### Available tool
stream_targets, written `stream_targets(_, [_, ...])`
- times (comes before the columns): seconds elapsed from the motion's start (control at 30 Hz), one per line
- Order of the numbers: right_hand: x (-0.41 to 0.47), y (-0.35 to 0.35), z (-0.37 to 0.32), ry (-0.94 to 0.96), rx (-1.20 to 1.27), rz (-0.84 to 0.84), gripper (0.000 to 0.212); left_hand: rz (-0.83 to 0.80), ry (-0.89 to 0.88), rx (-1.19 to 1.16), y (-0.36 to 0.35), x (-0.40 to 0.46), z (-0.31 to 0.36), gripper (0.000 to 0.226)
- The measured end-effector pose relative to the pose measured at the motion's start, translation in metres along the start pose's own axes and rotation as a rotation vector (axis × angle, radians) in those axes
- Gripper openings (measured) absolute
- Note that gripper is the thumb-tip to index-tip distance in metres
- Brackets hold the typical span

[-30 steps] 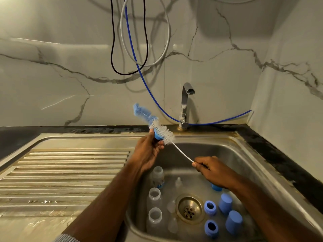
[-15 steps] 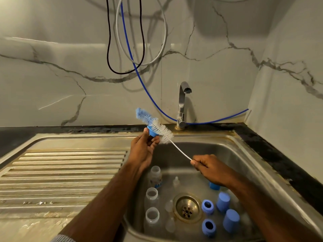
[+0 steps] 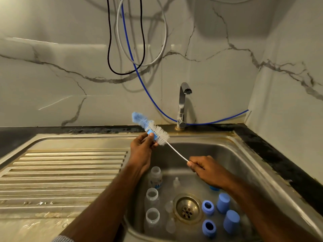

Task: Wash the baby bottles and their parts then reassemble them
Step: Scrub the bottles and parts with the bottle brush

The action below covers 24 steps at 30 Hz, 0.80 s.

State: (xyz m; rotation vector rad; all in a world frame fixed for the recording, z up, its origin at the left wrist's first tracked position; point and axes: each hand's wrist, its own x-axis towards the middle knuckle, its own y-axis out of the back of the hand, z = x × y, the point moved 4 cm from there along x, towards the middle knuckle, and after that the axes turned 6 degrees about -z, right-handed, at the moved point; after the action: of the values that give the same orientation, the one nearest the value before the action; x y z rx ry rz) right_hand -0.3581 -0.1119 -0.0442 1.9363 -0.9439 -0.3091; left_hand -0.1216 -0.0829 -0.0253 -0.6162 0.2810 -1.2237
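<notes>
A small blue bottle part is above the sink's back-left corner, pinched by the left hand. The bottle brush goes through it; the right hand grips the wire handle. Clear bottles lie in the basin below.

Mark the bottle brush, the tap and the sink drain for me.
bottle brush [image 3: 161, 134], head view, on its white bristles.
tap [image 3: 182, 103], head view, on its upright chrome stem.
sink drain [image 3: 187, 209], head view, on the metal strainer.
</notes>
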Motion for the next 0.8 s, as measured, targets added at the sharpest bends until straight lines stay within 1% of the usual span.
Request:
stream_targets(0.07, [0.001,-0.001,-0.001,-0.005,-0.009,0.019,0.035,-0.038,0.009,0.031,-0.004,-0.002,-0.004,0.024])
stream_targets(0.17, [0.000,0.003,0.004,-0.085,-0.028,0.071,0.038,-0.086,0.045,-0.001,-0.009,-0.003,-0.004,0.032])
stream_targets(0.23, [-0.002,0.008,0.005,-0.112,-0.005,0.114,0.038,-0.062,0.084,-0.072,-0.007,-0.001,-0.005,0.038])
stream_targets(0.33, [-0.002,0.010,-0.001,-0.075,0.031,0.145,0.037,0.029,0.118,-0.160,0.003,0.003,-0.004,0.035])
stream_targets(0.43, [-0.002,0.005,-0.006,-0.052,0.023,0.100,0.036,0.091,0.130,-0.189,0.013,0.008,-0.005,0.033])
stream_targets(0.5, [-0.001,0.002,-0.006,-0.065,-0.016,0.053,0.036,0.085,0.149,-0.186,0.014,0.007,-0.006,0.029])
stream_targets(0.57, [-0.001,0.001,-0.003,-0.079,-0.025,0.050,0.037,0.075,0.152,-0.120,0.015,0.007,-0.004,0.028])
stream_targets(0.63, [-0.002,0.002,0.000,-0.082,-0.024,0.059,0.038,0.074,0.116,-0.031,0.018,0.008,-0.003,0.030])
stream_targets(0.7, [-0.001,0.000,0.001,-0.090,-0.043,0.049,0.038,0.070,0.102,0.008,0.018,0.007,-0.004,0.029])
stream_targets(0.77, [-0.001,-0.001,0.003,-0.113,-0.060,0.046,0.038,0.053,0.156,-0.052,0.015,0.005,-0.005,0.030])
stream_targets(0.8, [0.000,-0.001,0.004,-0.125,-0.062,0.053,0.038,0.038,0.204,-0.117,0.013,0.004,-0.006,0.035])
